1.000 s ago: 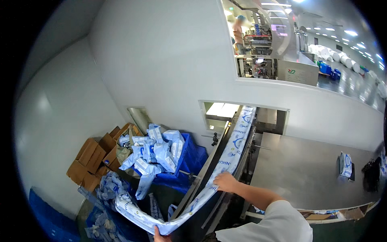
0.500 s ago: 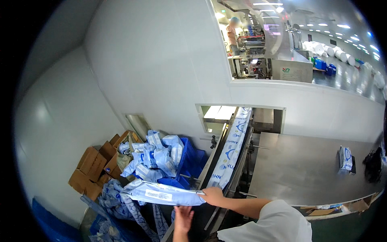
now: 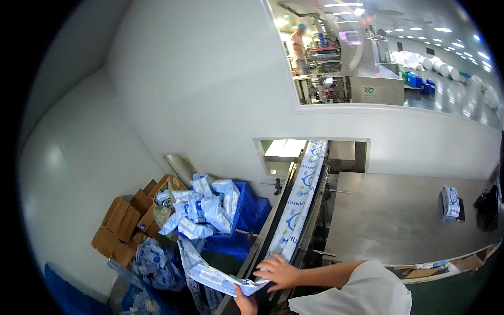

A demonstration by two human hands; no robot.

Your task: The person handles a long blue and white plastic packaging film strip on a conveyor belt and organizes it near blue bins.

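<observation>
A long, limp light-blue and white film pack droops from the conveyor's near end towards the left. My left hand grips its lower edge near the right end, thumb on the front face. Just above that end, my right hand has its fingers spread, over the near end of the printed film strip that lies along the conveyor. Whether its fingertips touch the film I cannot tell. The strip runs back through an opening in the wall.
Left of the conveyor, a blue crate is heaped with filled packs. Torn cardboard boxes and crumpled film lie farther left. At right, a steel table carries a pack. Behind a window, a person stands by machinery.
My right hand has let go of the pack and spread its fingers. My left hand has taken hold of its lower edge. The pack has dropped lower and now sags; the conveyor film's print has shifted.
</observation>
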